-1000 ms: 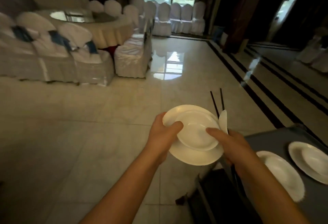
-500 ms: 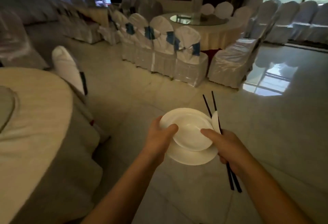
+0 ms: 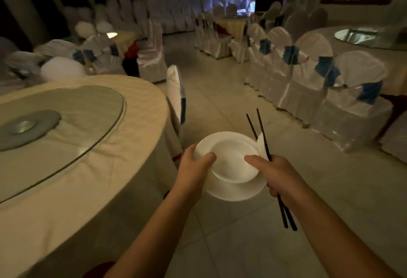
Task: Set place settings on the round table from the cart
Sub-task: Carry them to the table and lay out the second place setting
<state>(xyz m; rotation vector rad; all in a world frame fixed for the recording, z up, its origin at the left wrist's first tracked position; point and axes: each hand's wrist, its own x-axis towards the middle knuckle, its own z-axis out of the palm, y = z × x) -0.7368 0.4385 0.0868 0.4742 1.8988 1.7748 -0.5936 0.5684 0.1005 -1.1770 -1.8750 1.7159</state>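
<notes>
right now both hands carry a small stack of white dishes above the tiled floor (image 3: 220, 106), just beside the round bench (image 3: 123, 167) at the left. the left hand (image 3: 193, 165) has its grip closed on the left rim of the stack, thumb curled over the top of the small plate (image 3: 229, 163) and the other fingers hidden beneath. the right hand (image 3: 277, 176) closes its grip on the right side, thumb laid across the small plate's inner face, the rest of the fingers curled round a pair of dark chopsticks (image 3: 263, 139). the chopsticks run through the fist, their thin ends pointing up and away past the plates, their thicker ends sticking out below the wrist. the small plate sits on a larger plate (image 3: 237, 192), shifted toward the far edge so the near rim of the larger one shows. a small white piece (image 3: 261, 145), perhaps a spoon or saucer, stands on edge between the plates and the chopsticks; what it is cannot be told.

the round bench wears a cream cloth and carries a glass turntable (image 3: 66, 119) at its middle. a white-covered chair (image 3: 175, 97) stands at its far edge. more covered chairs with blue sashes (image 3: 308, 75) line the right side, with another clothed round bench (image 3: 363, 42) behind them.
</notes>
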